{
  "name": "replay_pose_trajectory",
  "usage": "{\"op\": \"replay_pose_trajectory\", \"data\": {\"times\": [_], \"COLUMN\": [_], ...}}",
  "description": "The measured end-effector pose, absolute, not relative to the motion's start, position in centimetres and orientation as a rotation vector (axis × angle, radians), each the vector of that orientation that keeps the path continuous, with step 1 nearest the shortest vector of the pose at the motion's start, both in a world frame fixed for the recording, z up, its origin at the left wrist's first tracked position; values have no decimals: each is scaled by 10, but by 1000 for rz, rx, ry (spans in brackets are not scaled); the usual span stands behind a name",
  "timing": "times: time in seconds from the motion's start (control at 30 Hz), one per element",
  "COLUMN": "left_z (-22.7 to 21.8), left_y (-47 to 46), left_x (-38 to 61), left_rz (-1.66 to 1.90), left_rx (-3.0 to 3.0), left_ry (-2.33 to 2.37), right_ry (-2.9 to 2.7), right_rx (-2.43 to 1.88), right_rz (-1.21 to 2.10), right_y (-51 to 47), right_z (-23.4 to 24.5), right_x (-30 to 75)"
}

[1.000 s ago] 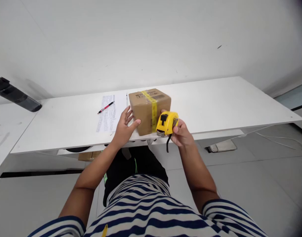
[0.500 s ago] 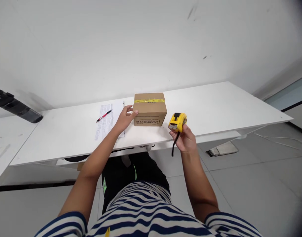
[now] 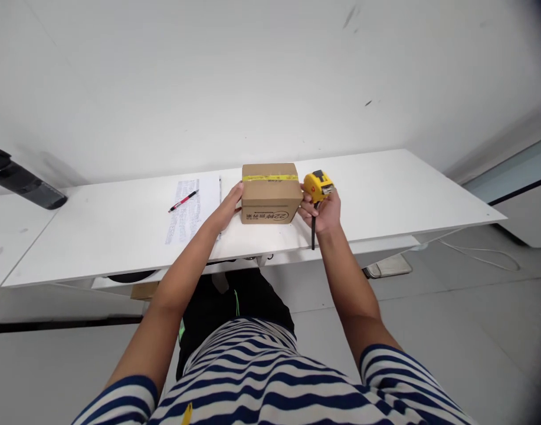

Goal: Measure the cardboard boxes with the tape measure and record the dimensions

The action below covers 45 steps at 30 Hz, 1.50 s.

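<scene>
A small brown cardboard box (image 3: 271, 192) with yellow tape across its top sits on the white table, dark printing on its near side. My left hand (image 3: 228, 206) grips the box's left side, thumb near the upper edge and the other fingers partly hidden. In my right hand (image 3: 327, 211) is a yellow and black tape measure (image 3: 318, 185), its black strap (image 3: 313, 233) hanging down. The fingertips of that hand meet the right side of the box.
Left of the box lie printed sheets of paper (image 3: 208, 203) with a red and black pen (image 3: 183, 201) on them. A dark bottle (image 3: 26, 180) stands at the far left of the white table (image 3: 398, 195). Behind rises a white wall (image 3: 235, 77).
My right hand has moved up and left with the tape measure, turning it, and now touches the box. My left hand has closed more firmly along the box's left side.
</scene>
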<state>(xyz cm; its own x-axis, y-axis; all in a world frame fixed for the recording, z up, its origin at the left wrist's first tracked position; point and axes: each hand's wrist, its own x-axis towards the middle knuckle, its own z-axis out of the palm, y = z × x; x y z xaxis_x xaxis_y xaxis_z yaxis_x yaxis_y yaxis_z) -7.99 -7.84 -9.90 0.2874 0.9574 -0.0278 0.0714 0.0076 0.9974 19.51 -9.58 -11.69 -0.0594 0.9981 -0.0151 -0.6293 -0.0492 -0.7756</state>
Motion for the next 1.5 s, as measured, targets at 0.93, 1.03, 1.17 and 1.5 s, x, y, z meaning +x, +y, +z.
{"op": "replay_pose_trajectory", "data": {"times": [0.93,1.03,1.17,1.5], "left_z": [-46,-42,-41,-69], "left_y": [-213,-180,-133,-116], "left_x": [-82,-108,-138,-122], "left_rz": [1018,1121,1104,807], "left_rx": [1373,1344,1305,1387], "left_ry": [908,992,1143,1328], "right_ry": [-1290,-1230,-1228,-1205], "right_rx": [-776,-749,-786,-817], "right_rz": [849,639,551,772], "right_y": [-189,-149,-90,-68], "right_z": [-86,-88,-99,-129], "right_x": [163,198,240,218]}}
